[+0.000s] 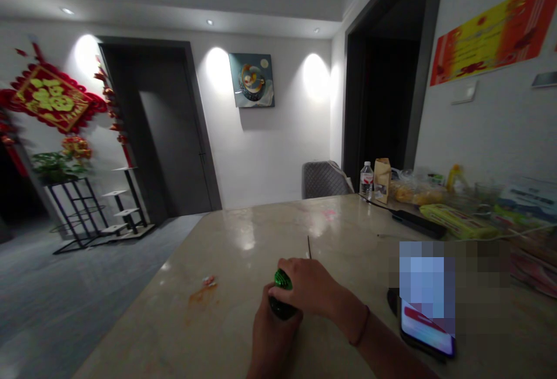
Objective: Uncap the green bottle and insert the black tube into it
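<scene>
Over the near middle of the table (pixel 235 332), both my hands are closed around a small dark round container with a shiny green ridged top (pixel 282 278). My left hand (pixel 275 329) wraps its lower part from below and the left. From the right, my right hand (pixel 310 283) grips the green top, with the thumb across its front. Fingers cover much of the container, so its exact kind cannot be made out. Just beyond my right hand lies a thin dark stick (pixel 309 244).
A crumpled reddish scrap (pixel 209 281) lies by an orange smear at left. To the right are a lit phone (pixel 429 329), partly blurred out, a black flat object (pixel 418 223), a yellow-green packet (pixel 459 222), a water bottle (pixel 366 180) and a paper bag (pixel 382 180). A grey chair (pixel 324 179) stands behind.
</scene>
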A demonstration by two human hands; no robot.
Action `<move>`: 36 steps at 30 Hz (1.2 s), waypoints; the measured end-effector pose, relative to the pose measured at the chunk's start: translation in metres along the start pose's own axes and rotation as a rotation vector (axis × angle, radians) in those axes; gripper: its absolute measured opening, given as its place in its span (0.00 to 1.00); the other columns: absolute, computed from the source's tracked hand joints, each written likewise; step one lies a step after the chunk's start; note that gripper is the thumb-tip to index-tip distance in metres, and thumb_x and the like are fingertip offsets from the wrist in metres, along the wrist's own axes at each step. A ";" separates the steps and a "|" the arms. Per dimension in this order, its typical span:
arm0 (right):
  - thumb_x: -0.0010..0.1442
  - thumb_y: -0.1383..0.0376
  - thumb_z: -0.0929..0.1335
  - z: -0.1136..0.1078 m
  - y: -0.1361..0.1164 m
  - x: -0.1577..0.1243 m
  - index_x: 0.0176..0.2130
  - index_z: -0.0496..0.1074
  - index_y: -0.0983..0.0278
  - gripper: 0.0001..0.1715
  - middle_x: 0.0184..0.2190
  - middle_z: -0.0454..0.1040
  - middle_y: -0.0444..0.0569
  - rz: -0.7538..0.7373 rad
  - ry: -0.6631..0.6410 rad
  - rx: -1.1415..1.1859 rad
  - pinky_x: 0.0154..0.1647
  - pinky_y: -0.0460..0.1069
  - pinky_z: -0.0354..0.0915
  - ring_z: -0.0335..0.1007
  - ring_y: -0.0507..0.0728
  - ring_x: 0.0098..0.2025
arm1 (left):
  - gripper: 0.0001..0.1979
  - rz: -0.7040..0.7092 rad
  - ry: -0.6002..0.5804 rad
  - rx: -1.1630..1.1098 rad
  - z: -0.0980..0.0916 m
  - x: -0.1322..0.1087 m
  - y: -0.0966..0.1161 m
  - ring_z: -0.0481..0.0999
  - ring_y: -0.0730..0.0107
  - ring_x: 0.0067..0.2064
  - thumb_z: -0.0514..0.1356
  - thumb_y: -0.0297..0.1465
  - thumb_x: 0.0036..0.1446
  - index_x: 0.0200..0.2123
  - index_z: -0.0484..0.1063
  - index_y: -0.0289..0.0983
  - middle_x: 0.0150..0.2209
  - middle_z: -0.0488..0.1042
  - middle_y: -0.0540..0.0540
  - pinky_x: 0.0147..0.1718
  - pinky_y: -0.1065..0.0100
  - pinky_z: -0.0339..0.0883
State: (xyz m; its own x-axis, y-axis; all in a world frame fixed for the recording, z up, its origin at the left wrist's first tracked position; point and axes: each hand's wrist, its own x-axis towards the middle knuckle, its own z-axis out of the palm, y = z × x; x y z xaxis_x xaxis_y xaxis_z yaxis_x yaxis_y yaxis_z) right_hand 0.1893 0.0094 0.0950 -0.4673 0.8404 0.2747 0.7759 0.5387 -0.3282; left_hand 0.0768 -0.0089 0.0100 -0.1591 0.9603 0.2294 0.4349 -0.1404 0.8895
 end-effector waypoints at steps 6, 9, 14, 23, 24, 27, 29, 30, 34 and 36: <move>0.53 0.49 0.63 -0.014 0.002 -0.003 0.35 0.66 0.62 0.19 0.26 0.71 0.46 -0.048 0.093 0.161 0.27 0.45 0.51 0.66 0.53 0.28 | 0.21 0.056 0.089 0.158 -0.024 0.001 0.018 0.75 0.65 0.33 0.63 0.36 0.36 0.38 0.65 0.40 0.32 0.75 0.49 0.31 0.70 0.64; 0.53 0.49 0.63 -0.016 0.002 -0.004 0.34 0.67 0.62 0.19 0.24 0.70 0.44 -0.052 0.095 0.239 0.25 0.44 0.50 0.63 0.51 0.26 | 0.22 0.062 0.093 0.235 -0.032 -0.002 0.022 0.75 0.65 0.33 0.63 0.38 0.38 0.40 0.65 0.42 0.33 0.75 0.49 0.31 0.70 0.63; 0.55 0.51 0.63 -0.008 0.001 -0.001 0.31 0.68 0.64 0.19 0.25 0.71 0.46 -0.001 0.105 0.321 0.26 0.44 0.52 0.64 0.50 0.27 | 0.23 -0.005 0.074 0.314 -0.037 -0.006 0.023 0.75 0.63 0.35 0.62 0.37 0.38 0.41 0.65 0.42 0.34 0.75 0.48 0.31 0.70 0.61; 0.57 0.55 0.63 0.006 0.008 0.002 0.32 0.70 0.66 0.16 0.25 0.71 0.46 0.010 0.013 0.408 0.25 0.44 0.53 0.62 0.49 0.26 | 0.21 -0.026 0.034 0.425 -0.043 -0.008 0.016 0.74 0.60 0.39 0.61 0.37 0.40 0.41 0.64 0.43 0.37 0.75 0.46 0.32 0.69 0.59; 0.57 0.56 0.63 0.006 0.009 0.002 0.33 0.70 0.66 0.16 0.25 0.71 0.46 -0.004 0.003 0.414 0.25 0.44 0.53 0.62 0.50 0.26 | 0.21 -0.019 0.041 0.438 -0.043 -0.008 0.016 0.74 0.60 0.40 0.61 0.36 0.40 0.41 0.64 0.43 0.38 0.75 0.46 0.32 0.69 0.59; 0.57 0.57 0.63 0.003 0.011 0.001 0.34 0.70 0.66 0.14 0.27 0.71 0.46 -0.038 -0.013 0.408 0.27 0.44 0.55 0.63 0.50 0.28 | 0.22 -0.003 0.054 0.464 -0.044 -0.007 0.015 0.73 0.60 0.42 0.61 0.36 0.40 0.42 0.64 0.43 0.40 0.74 0.46 0.33 0.69 0.59; 0.57 0.58 0.62 0.001 0.011 0.001 0.35 0.70 0.65 0.14 0.28 0.71 0.46 -0.075 -0.028 0.406 0.29 0.44 0.56 0.64 0.51 0.29 | 0.22 -0.017 0.041 0.468 -0.044 -0.007 0.016 0.73 0.61 0.42 0.61 0.35 0.40 0.42 0.64 0.43 0.40 0.74 0.46 0.33 0.70 0.59; 0.57 0.58 0.62 0.000 0.011 0.000 0.36 0.70 0.65 0.14 0.29 0.71 0.46 -0.098 -0.037 0.405 0.31 0.44 0.57 0.64 0.51 0.30 | 0.22 -0.029 0.030 0.468 -0.044 -0.007 0.016 0.73 0.62 0.42 0.61 0.35 0.41 0.42 0.64 0.43 0.40 0.74 0.46 0.33 0.70 0.59; 0.57 0.61 0.62 -0.004 0.012 0.000 0.39 0.69 0.64 0.12 0.34 0.71 0.47 -0.186 -0.075 0.389 0.37 0.45 0.59 0.65 0.52 0.35 | 0.21 -0.049 -0.010 0.476 -0.043 -0.008 0.016 0.73 0.66 0.41 0.60 0.34 0.43 0.44 0.62 0.43 0.40 0.74 0.48 0.34 0.72 0.59; 0.57 0.63 0.62 -0.006 0.012 -0.001 0.42 0.68 0.64 0.13 0.37 0.71 0.49 -0.215 -0.086 0.371 0.42 0.47 0.59 0.65 0.53 0.39 | 0.22 -0.057 -0.020 0.492 -0.042 -0.008 0.015 0.74 0.66 0.41 0.60 0.35 0.44 0.44 0.62 0.43 0.39 0.74 0.48 0.33 0.72 0.59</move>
State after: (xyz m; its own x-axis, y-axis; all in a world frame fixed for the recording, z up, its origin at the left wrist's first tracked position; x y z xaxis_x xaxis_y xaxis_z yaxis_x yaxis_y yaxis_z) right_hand 0.2023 0.0145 0.0964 -0.6471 0.7003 0.3013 0.4598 0.6738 -0.5785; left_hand 0.0474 -0.0294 0.0385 -0.1794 0.9683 0.1738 0.7936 0.0380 0.6072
